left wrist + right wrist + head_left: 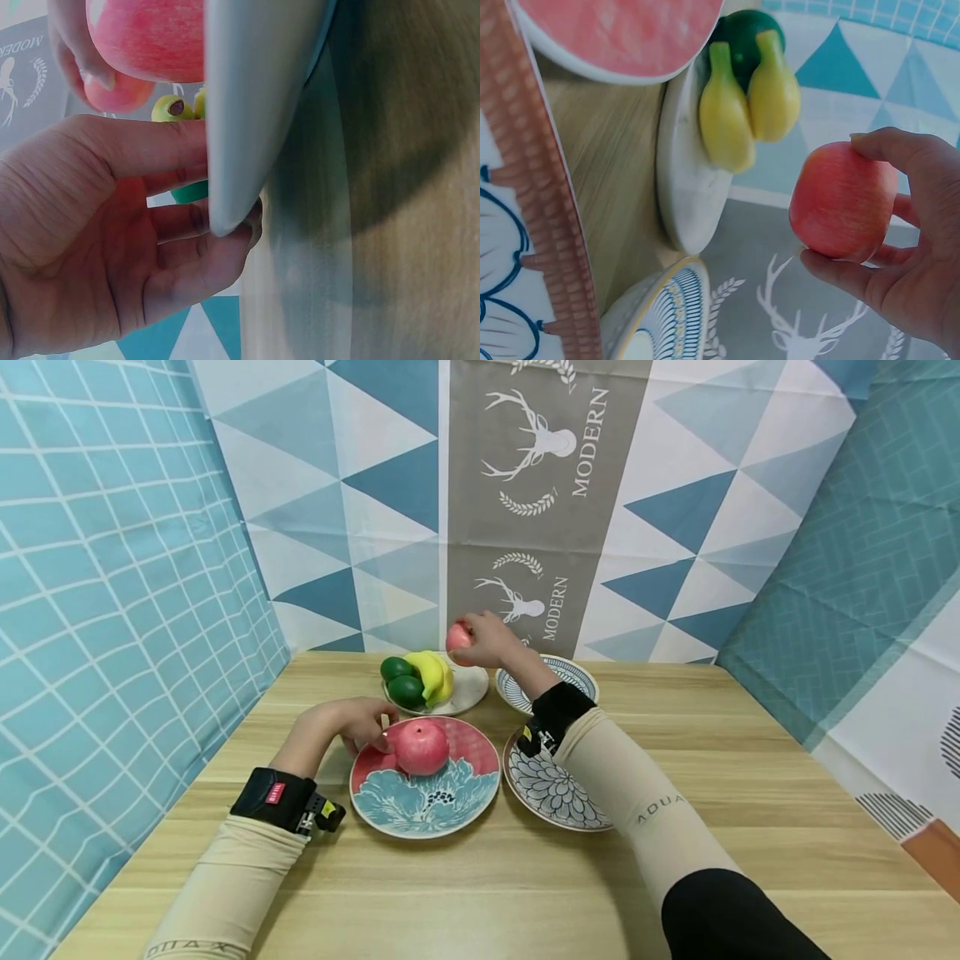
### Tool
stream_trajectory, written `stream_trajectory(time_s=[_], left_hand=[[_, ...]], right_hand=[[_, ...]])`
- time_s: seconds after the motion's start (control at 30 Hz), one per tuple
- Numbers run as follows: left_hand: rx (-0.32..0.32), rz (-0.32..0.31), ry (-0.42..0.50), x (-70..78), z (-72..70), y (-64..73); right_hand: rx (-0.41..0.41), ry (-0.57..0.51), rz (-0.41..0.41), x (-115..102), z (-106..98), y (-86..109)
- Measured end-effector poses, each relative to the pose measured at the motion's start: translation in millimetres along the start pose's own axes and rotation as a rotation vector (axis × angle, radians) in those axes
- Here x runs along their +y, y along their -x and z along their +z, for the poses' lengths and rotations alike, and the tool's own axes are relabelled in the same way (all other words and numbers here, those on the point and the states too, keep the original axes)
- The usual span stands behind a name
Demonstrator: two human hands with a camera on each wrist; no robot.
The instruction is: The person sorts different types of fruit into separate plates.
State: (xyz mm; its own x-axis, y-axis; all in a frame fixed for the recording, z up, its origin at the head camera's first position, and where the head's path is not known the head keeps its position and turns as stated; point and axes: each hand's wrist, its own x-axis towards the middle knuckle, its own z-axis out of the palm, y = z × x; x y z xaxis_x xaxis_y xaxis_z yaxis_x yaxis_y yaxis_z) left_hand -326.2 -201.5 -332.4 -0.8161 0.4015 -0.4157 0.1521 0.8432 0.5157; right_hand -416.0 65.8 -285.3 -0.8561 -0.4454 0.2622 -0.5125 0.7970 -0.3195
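Note:
My left hand (365, 722) grips the left rim of the pink-and-blue flower plate (420, 814). In the left wrist view, its fingers curl round the plate's edge (251, 112). On that plate sits a large round pinkish-red fruit (422, 747). My right hand (493, 642) holds a red apple (844, 201) up in the air, pinched between thumb and fingers. Below and left of the apple, a white marbled plate (470, 687) carries yellow bananas (431, 677) and dark green oval fruits (406, 691).
A blue-and-white patterned bowl (573, 670) stands at the back, partly behind the right forearm. Nearer, a brown-rimmed plate with dark petal lines (555, 793) lies under that forearm, right of the flower plate. Patterned cloth walls (390, 502) border the wooden table (450, 893) behind and at both sides.

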Motion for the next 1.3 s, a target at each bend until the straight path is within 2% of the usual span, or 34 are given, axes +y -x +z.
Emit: stream_trajectory(time_s=[0.33,0.9,1.3], left_hand=[[-0.003,0.006,-0.004,0.1,-0.2,0.1],[0.004,0.009,-0.010,2.6,-0.2,2.1],[0.008,0.027,0.008,-1.5,3.3,-1.0]], right_hand=[[0.013,-0.024,-0.062,-17.8,-12.4,18.9],[0.043,-0.033,-0.165,-49.1,-28.9,62.4],[0.018,-0.051,-0.237,-61.7,-28.1,91.9]])
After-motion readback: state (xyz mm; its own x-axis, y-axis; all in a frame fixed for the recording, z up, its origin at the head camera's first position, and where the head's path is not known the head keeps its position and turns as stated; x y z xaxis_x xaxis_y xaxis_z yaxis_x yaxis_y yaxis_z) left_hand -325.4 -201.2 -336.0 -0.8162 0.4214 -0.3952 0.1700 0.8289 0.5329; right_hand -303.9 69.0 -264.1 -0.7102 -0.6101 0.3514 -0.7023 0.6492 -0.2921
